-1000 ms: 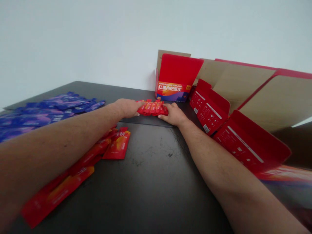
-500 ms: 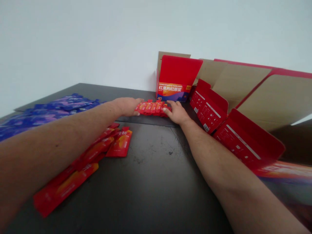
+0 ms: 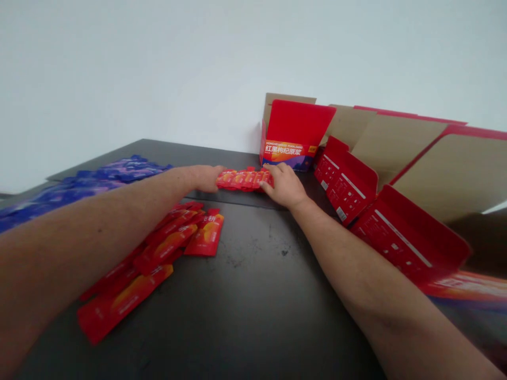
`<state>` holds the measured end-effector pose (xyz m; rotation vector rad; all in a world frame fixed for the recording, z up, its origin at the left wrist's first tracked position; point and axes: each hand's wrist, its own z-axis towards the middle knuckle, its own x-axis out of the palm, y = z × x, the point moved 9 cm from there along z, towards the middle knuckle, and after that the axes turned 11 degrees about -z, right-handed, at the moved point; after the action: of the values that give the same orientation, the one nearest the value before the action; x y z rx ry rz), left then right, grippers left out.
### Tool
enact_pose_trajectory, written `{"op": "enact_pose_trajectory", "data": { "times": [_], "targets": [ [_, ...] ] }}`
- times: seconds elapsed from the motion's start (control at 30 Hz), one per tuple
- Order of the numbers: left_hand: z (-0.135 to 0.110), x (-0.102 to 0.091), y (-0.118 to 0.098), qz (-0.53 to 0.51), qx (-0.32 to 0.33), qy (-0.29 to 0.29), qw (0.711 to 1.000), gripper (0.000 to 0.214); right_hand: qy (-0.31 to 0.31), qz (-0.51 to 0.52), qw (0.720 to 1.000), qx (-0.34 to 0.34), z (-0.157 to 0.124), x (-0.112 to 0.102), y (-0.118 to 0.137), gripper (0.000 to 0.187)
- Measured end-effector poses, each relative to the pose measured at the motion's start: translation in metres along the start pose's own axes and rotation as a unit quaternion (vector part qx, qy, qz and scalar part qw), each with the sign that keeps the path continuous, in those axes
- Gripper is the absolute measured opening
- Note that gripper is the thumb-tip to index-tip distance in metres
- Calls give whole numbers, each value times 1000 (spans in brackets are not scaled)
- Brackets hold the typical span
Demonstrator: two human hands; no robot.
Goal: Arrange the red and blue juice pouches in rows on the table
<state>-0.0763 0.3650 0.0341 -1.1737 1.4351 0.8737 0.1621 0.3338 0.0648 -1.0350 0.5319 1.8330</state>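
Note:
A row of overlapping red sachets lies across the dark table, with an orange design on each one. My left hand is closed against the row's left end, its fingertips mostly hidden. At the right end my right hand grips the row, thumb on the near side and fingers on the far side. Just behind stands an open red box with its front flap raised. Nearer to me, below my left forearm, a loose pile of red sachets is spread on the table.
Blue-purple sachets are heaped at the left, partly behind my left forearm. Along the right stand more open red boxes with brown cardboard insides, close to my right forearm. A pale wall rises behind the dark table.
Both hands have closed in on the ends of the sachet row, my right hand reaching further around it. The whole view has shifted slightly, so things appear a little further right and lower.

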Motion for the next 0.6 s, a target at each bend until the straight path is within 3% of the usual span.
{"op": "enact_pose_trajectory", "data": {
  "times": [0.13,0.3,0.6],
  "targets": [
    [3,6,-4,6,-20,13,1000,111,14,-12,1000,-6,1,6,10,60],
    [6,3,-14,8,2,10,1000,101,17,-8,1000,2,-2,10,-1,60],
    [5,0,-21,-19,54,4,998,86,23,0,1000,-11,-1,10,6,58]
  ]
}}
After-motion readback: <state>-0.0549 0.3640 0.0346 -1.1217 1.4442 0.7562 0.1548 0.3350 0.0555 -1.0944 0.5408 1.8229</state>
